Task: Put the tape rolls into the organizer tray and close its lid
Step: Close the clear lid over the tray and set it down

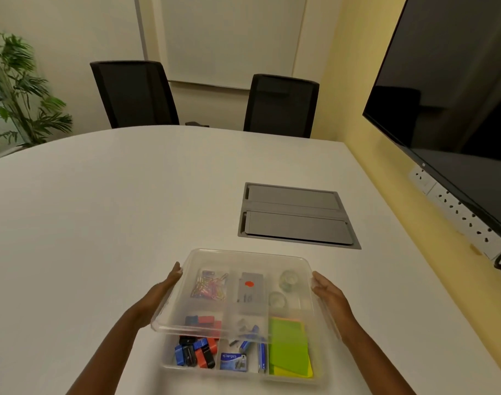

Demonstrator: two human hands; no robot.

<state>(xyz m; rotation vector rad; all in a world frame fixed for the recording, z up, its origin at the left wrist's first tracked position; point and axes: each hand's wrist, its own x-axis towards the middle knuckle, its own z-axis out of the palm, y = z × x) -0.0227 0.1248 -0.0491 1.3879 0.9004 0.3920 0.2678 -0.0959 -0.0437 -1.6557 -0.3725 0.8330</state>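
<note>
A clear plastic organizer tray [169, 363] sits on the white table near me. Above it I hold its clear lid [243, 259], tilted, covering the far part of the tray while the near compartments stay uncovered. My left hand [160, 295] grips the lid's left edge and my right hand [329, 292] grips its right edge. Two clear tape rolls [288, 278] [277, 298] lie in the far right compartment, seen through the lid.
Other compartments hold coloured paper clips [210, 285], a grey box [250, 287], red, blue and black sharpeners [195, 353], a staples box [233, 362] and green sticky notes [289, 349]. A grey cable hatch [297, 215] lies beyond. Two chairs stand at the far edge, a screen hangs right.
</note>
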